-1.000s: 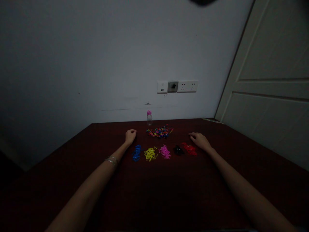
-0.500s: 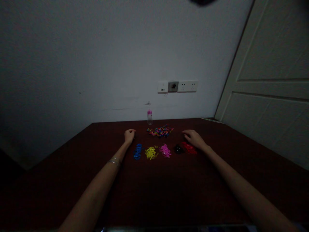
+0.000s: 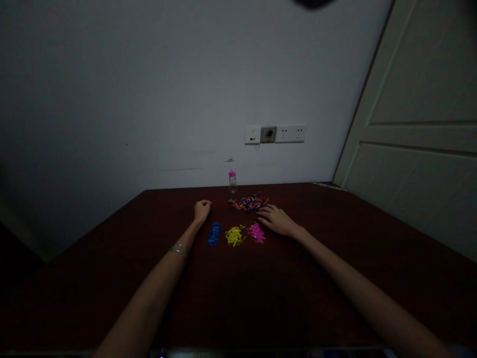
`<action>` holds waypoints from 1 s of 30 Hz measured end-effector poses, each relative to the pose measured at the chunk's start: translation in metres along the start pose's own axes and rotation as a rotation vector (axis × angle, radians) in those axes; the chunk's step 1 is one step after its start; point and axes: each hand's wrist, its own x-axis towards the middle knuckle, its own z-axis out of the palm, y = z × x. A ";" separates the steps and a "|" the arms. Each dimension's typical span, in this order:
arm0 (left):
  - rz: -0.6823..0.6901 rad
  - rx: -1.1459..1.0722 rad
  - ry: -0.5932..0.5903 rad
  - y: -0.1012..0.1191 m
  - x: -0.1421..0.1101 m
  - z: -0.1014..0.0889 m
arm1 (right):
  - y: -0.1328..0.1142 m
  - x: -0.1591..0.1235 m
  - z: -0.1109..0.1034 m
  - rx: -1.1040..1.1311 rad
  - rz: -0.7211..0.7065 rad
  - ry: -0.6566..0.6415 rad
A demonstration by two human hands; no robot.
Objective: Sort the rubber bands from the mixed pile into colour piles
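My left hand rests on the table, its fingers curled in; whatever it may hold is hidden. Below it lies a pile of blue rubber bands. My right hand is stretched out palm down, fingertips at the right edge of a mixed heap of colourful rubber bands. Just left of that hand is a pink pile of rubber bands, and a yellow pile of rubber bands sits between pink and blue. The black and red piles do not show; my right hand and wrist cover their spot.
A clear bottle with a pink top stands behind the mixed heap, near the wall. The dark red-brown table reaches to the wall, where sockets are mounted. A pale panelled door is at the right.
My right hand has moved left, from beside the red pile to the edge of the mixed heap, and now covers where the black and red piles were. My left hand stays put.
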 end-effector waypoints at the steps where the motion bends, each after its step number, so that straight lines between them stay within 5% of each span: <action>1: -0.001 -0.004 -0.001 -0.001 0.001 0.000 | 0.000 0.000 0.000 -0.009 0.009 -0.008; 18: 0.035 -0.022 0.021 -0.010 0.007 0.004 | -0.003 0.005 -0.001 0.007 0.069 -0.029; 30: 0.033 -0.043 0.019 -0.007 0.005 0.004 | 0.028 0.004 -0.012 0.647 0.112 0.191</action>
